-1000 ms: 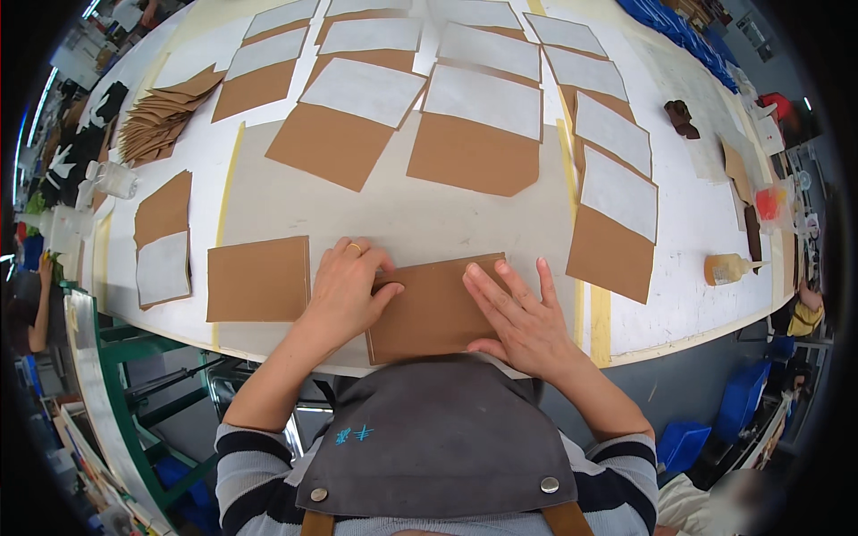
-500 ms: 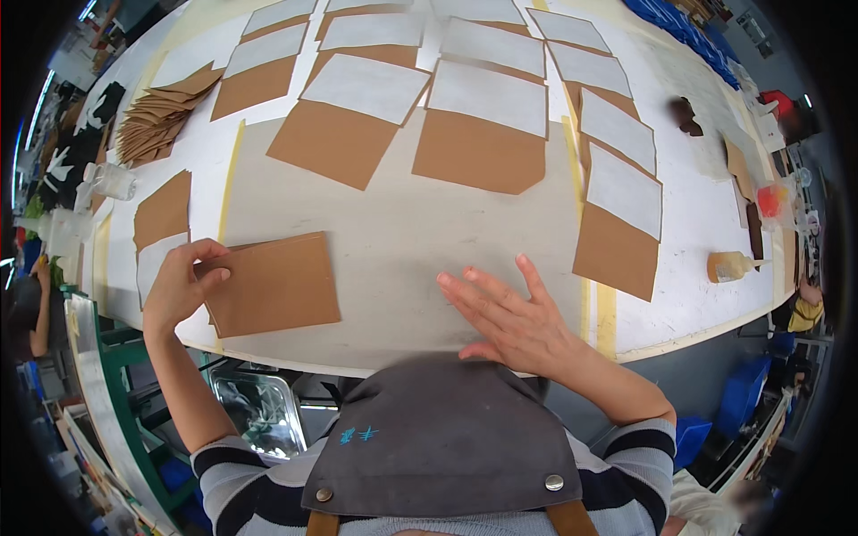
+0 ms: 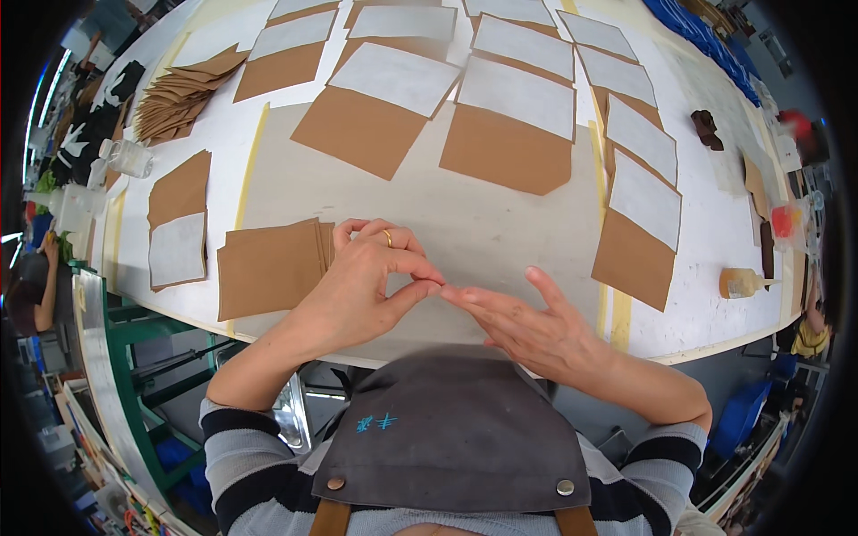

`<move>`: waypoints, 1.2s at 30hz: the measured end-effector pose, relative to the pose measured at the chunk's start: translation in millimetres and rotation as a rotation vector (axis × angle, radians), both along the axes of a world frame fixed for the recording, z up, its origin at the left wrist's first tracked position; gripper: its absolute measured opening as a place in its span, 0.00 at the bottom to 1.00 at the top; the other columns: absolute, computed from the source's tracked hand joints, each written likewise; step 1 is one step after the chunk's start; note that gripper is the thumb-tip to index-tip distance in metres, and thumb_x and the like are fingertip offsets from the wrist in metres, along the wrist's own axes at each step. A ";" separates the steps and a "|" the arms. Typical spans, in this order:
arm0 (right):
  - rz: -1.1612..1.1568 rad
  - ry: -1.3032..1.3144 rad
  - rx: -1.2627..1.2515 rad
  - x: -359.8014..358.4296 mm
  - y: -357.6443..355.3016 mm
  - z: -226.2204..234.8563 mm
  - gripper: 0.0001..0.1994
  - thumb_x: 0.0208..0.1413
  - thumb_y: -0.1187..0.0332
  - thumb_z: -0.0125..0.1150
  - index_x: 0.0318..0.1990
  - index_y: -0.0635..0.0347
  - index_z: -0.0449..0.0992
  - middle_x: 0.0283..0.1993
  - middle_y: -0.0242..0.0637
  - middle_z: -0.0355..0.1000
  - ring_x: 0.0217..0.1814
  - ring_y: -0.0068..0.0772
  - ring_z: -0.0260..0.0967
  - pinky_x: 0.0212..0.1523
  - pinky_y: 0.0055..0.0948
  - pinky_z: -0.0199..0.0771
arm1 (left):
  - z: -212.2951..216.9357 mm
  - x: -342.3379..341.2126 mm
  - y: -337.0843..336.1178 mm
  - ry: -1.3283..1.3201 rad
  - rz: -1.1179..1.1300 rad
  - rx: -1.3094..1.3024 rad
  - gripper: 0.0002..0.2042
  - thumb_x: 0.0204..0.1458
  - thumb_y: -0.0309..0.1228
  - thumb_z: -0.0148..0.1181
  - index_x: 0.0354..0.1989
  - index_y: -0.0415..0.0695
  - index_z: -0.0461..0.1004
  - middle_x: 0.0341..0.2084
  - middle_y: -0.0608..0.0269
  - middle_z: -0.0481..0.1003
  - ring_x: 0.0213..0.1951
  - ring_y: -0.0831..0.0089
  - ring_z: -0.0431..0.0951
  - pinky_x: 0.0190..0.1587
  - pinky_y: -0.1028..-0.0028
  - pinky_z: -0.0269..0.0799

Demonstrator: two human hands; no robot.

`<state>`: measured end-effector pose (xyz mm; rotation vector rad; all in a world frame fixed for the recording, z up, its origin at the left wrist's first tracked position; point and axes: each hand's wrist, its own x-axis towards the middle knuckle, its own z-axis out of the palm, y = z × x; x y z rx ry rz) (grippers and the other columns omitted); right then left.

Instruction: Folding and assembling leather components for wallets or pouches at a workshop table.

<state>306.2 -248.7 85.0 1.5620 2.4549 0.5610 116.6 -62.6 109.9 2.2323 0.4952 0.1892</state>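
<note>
Thumb and forefinger pinched together, my left hand (image 3: 362, 281) meets the fingertips of my right hand over the grey work surface (image 3: 483, 232). Whatever lies in that pinch, if anything, is too small to make out. My right hand (image 3: 541, 326) is open, fingers stretched out and thumb raised. Beside my left hand lies a stack of brown sheets (image 3: 264, 268), slightly fanned at its right edge. The left hand covers part of that edge. Farther off, brown pieces (image 3: 509, 147) overlap in columns, each partly covered by a white sheet (image 3: 517, 94).
At the far left is a fanned pile of brown pieces (image 3: 183, 98), with a clear bottle (image 3: 130, 159) nearby. A brown and white piece (image 3: 177, 250) lies left of the stack. At right stand an amber squeeze bottle (image 3: 740, 283) and a dark brown scrap (image 3: 706, 129).
My left hand has left the stack's left side and crossed rightward to my right fingertips. The stack's right edge now appears fanned. The view has shifted slightly.
</note>
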 end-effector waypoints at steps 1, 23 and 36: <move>0.024 -0.014 -0.011 0.7 0.6 1.1 0.24 0.59 0.58 0.51 0.62 0.49 0.74 0.81 0.28 0.40 0.83 0.19 0.31 0.79 0.54 0.27 | 1.2 0.2 -0.2 -0.006 -0.014 0.052 0.04 0.50 0.26 0.69 0.32 0.50 0.83 0.31 0.71 0.74 0.45 0.70 0.71 0.61 0.59 0.49; 0.224 0.042 -0.027 1.3 2.7 -1.7 0.19 0.56 0.61 0.54 0.54 0.53 0.79 0.78 0.36 0.51 0.83 0.27 0.31 0.79 0.55 0.32 | -13.3 7.8 0.7 0.078 -0.284 0.206 0.06 0.44 0.29 0.68 0.27 0.48 0.76 0.33 0.70 0.73 0.47 0.66 0.70 0.56 0.57 0.53; 0.171 -0.066 -0.122 -1.5 0.6 6.8 0.17 0.58 0.61 0.53 0.53 0.49 0.80 0.77 0.35 0.52 0.81 0.25 0.40 0.79 0.55 0.30 | -17.6 -15.2 5.0 0.089 -0.019 -0.056 0.07 0.54 0.29 0.62 0.25 0.46 0.74 0.29 0.67 0.72 0.42 0.70 0.71 0.58 0.61 0.50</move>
